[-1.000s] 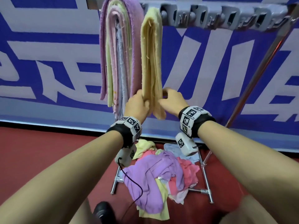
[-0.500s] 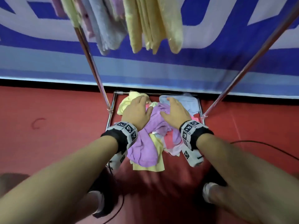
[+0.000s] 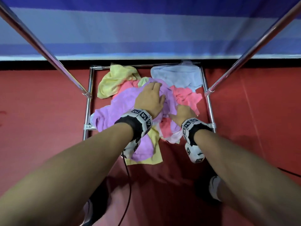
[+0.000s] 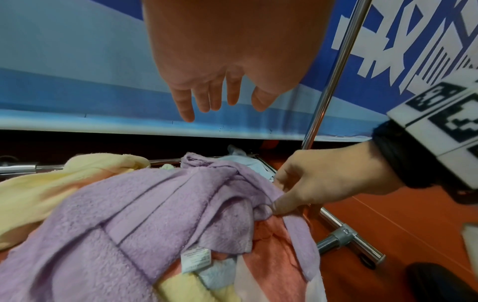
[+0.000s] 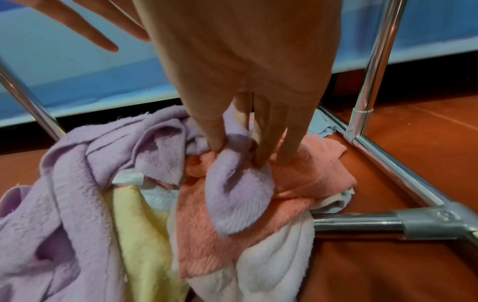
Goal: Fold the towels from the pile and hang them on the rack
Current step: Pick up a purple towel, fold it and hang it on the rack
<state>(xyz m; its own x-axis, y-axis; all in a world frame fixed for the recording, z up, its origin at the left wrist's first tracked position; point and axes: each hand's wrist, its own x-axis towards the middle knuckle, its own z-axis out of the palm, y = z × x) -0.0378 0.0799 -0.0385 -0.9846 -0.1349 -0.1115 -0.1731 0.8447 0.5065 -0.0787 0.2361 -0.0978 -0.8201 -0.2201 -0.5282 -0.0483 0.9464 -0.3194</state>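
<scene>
With right hand (image 5: 248, 126) pinching a corner of the purple towel (image 3: 117, 108) at mid-frame atop the pile (image 3: 184, 97), left hand (image 3: 150, 99) open above: find a second corner, lift clear.

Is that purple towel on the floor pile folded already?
No. The purple terry towel lies crumpled in loose ridges atop the pile, its corner pinched by the right hand.

head: overhead, downward | wrists: close, forward (all share towel pile (image 3: 130, 103))
</scene>
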